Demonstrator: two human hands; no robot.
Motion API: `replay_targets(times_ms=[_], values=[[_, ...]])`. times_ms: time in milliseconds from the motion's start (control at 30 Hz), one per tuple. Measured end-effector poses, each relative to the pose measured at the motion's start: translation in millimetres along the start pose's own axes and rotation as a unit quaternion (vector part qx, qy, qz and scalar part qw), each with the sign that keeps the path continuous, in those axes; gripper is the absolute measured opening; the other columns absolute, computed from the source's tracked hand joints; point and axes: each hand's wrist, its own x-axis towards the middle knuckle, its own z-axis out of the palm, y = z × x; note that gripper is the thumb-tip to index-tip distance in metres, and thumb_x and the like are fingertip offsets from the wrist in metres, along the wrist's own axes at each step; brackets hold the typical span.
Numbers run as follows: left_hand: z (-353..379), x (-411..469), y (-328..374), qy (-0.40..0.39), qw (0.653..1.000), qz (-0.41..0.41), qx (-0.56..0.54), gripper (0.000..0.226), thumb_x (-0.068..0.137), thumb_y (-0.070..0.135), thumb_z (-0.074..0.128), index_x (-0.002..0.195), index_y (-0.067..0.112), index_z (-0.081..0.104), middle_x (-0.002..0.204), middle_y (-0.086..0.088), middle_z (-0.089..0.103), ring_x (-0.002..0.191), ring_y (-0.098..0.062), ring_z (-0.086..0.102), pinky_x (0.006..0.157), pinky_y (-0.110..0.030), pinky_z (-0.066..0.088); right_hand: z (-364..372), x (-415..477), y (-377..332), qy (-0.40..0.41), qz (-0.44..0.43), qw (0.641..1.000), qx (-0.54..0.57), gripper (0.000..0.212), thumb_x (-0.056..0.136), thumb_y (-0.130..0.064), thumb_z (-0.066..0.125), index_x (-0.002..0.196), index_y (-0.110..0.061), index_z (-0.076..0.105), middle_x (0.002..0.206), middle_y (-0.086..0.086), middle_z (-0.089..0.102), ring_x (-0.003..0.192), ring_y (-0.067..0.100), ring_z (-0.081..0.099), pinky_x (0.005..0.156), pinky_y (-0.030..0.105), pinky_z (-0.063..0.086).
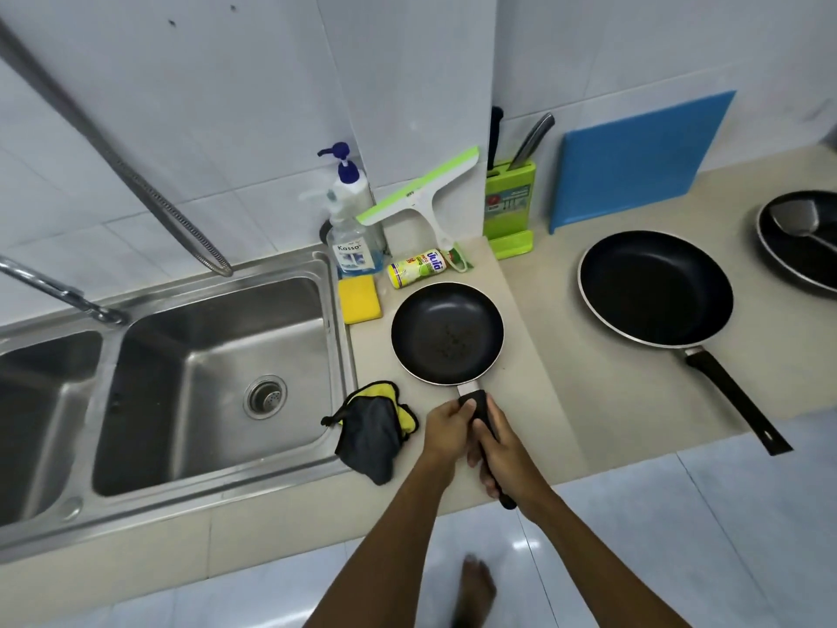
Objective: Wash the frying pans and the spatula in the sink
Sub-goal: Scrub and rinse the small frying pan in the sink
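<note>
1. Count: three frying pans, namely a small pan [447,333], a large pan [655,287] and a third pan [779,260] cut off by the right edge. One spatula [795,219]. One sink [181,401] with two basins.
2. Small pan: black inside, pale rim, dark specks on the middle of its floor, black handle on a metal neck.
3. Small pan sits over the counter [534,346], just right of the sink. Cannot tell whether it is resting or lifted.
4. Left hand [446,428] grips the handle nearest the bowl. Right hand [502,451] grips just behind it, the two hands touching. The handle's end pokes out past the right hand.
5. Large pan lies well to the right on the counter, handle overhanging the edge. Spatula lies in the third pan.
</note>
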Motion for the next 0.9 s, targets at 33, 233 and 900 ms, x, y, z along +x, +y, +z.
replay_targets(times_ms=[33,233,900], values=[[0.9,1.5,-0.5,-0.002,1.0,0.004,-0.014,0.026,0.104,0.017,0.057,0.11,-0.004,0.071,0.086,-0.018,0.075,0.065,-0.032,0.068,0.057,-0.036,0.057,-0.2,0.6,0.6,0.007,0.005,1.0,0.003,0.047,0.105,-0.047,0.042,0.149,-0.054,0.029,0.07,-0.017,0.068,0.05,0.013,0.058,0.043,0.025,0.046],[-1.5,-6.8,-8.4,-0.001,0.998,0.021,-0.056,0.023,0.102,0.019,0.061,0.118,0.005,0.072,0.108,-0.013,0.077,0.105,-0.031,0.073,0.094,-0.043,0.06,4.9,-4.6,7.0,0.03,-0.025,0.999,0.008,0.049,0.104,-0.046,0.045,0.15,-0.053,0.031,0.072,-0.021,0.068,0.051,0.005,0.056,0.047,0.021,0.046],[-280.2,-16.1,34.5,0.088,0.988,0.078,-0.102,0.027,0.104,0.022,0.059,0.121,0.003,0.067,0.113,-0.019,0.075,0.092,-0.021,0.073,0.085,-0.038,0.058,240.2,12.2,-118.3,-0.116,-0.167,0.975,-0.086,0.049,0.106,-0.034,0.048,0.152,-0.041,0.032,0.1,-0.019,0.061,0.073,-0.007,0.06,0.063,0.01,0.048]])
